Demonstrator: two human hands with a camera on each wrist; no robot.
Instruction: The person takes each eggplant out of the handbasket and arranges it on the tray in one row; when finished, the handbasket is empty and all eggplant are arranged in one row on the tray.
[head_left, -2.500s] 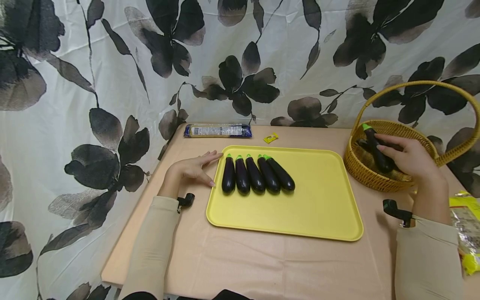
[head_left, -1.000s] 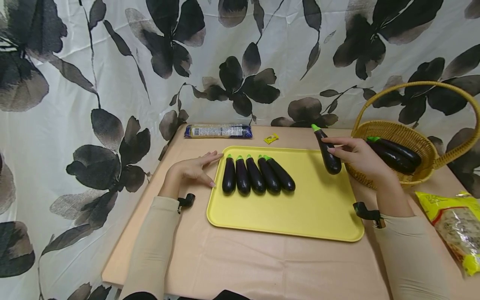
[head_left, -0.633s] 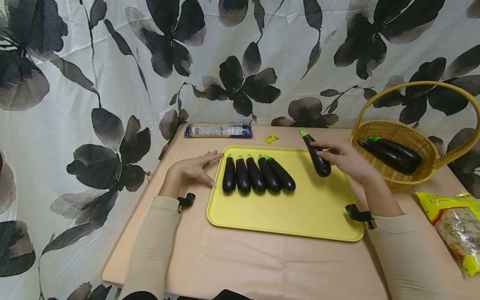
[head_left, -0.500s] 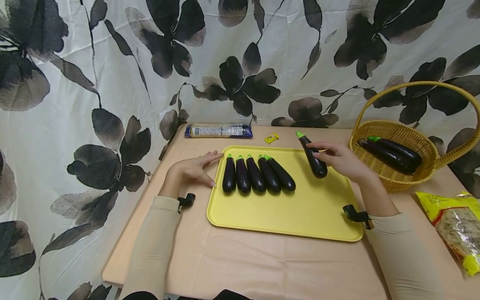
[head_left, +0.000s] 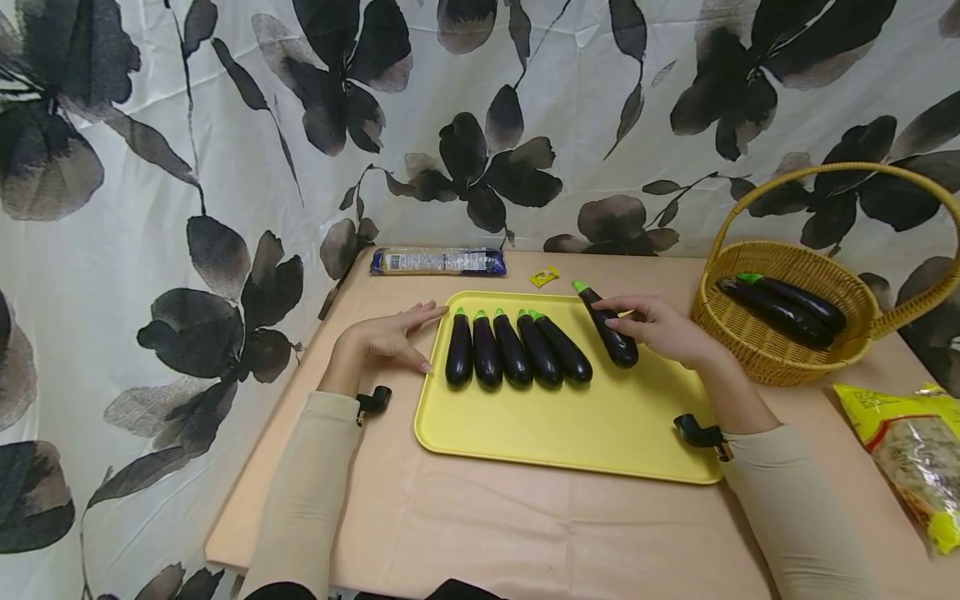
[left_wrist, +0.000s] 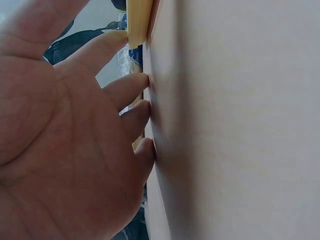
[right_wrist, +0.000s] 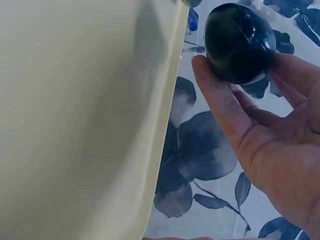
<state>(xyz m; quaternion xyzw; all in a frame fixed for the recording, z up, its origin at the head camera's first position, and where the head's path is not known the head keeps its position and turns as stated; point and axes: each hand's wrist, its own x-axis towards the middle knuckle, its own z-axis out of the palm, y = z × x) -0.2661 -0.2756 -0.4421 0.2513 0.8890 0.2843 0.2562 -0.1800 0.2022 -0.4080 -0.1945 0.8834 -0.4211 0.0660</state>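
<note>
My right hand pinches a dark purple eggplant with a green stem between thumb and fingers, over the right part of the yellow tray. From the right wrist view, the rounded end of this eggplant appears above the tray surface. Several eggplants lie side by side on the tray's left half, stems pointing away from me. At the tray's left edge rests my left hand, its thumb and fingertips touching the rim. In the left wrist view that hand has extended fingers, some touching the tabletop.
On the right stands a wicker basket with a tall handle, holding two eggplants. A yellow bag lies in front of it. Behind the tray are a blue packet and a small yellow wrapper. A floral curtain hangs behind.
My right hand has lifted an eggplant out of the basket and carried it left over the tray, moving closer to the row. The left hand has stayed in place.
</note>
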